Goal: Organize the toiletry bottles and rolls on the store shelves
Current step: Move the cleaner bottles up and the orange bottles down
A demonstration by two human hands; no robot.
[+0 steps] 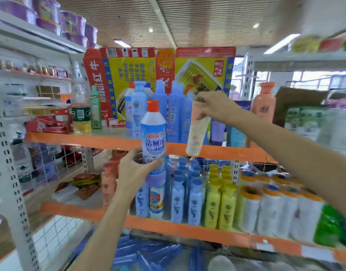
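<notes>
My left hand point(136, 170) grips the base of a blue-and-white toilet cleaner bottle point(153, 133) with an orange cap, held upright in front of the orange edge of the upper shelf point(80, 140). My right hand point(217, 106) pinches the top of a cream and peach tube point(197, 133), which hangs down over the same shelf edge. Behind them on the upper shelf stand several blue bottles point(175, 114). The lower shelf point(178, 228) carries blue bottles point(195, 202), yellow bottles point(220, 204) and white rolls point(274, 212) with orange ends.
A flattened red and yellow carton point(158, 71) backs the upper shelf. A peach bottle point(264, 102) stands at right, a water bottle point(81, 112) and red boxes point(49, 122) at left. Purple packs point(51, 14) fill the top shelf. Blue bottles point(148, 255) lie loose below.
</notes>
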